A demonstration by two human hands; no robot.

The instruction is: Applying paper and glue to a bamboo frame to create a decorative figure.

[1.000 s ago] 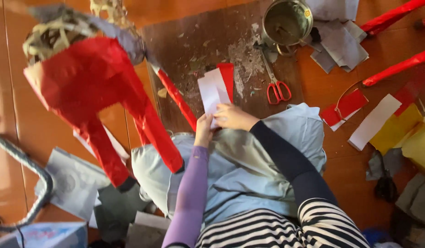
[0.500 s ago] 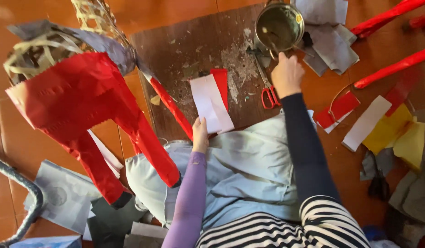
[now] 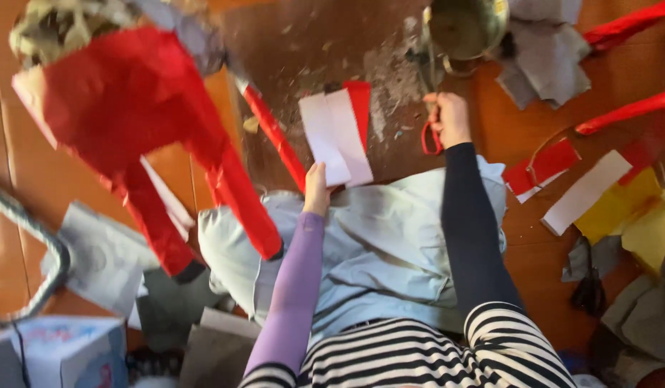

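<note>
My left hand [image 3: 316, 188], in a purple sleeve, pinches the near end of a white paper strip [image 3: 336, 136] that lies on a dark worn board [image 3: 289, 50]. A red strip [image 3: 359, 100] sticks out behind the white one. My right hand [image 3: 451, 118], in a dark sleeve, is closed around the red handles of a pair of scissors [image 3: 427, 138] on the board, just below a metal pot [image 3: 465, 25]. A light blue cloth [image 3: 375, 251] covers my lap beneath both arms.
A red paper-covered figure [image 3: 138, 122] with long legs stands at the left. Red, white and yellow paper pieces [image 3: 598, 194] lie on the wooden floor at the right. Grey paper scraps [image 3: 544, 57] sit beside the pot. A cardboard box [image 3: 66, 352] is at the lower left.
My right hand left the white paper, reached up to the scissors beside the pot and closed on their handles. My left hand stayed on the paper strip.
</note>
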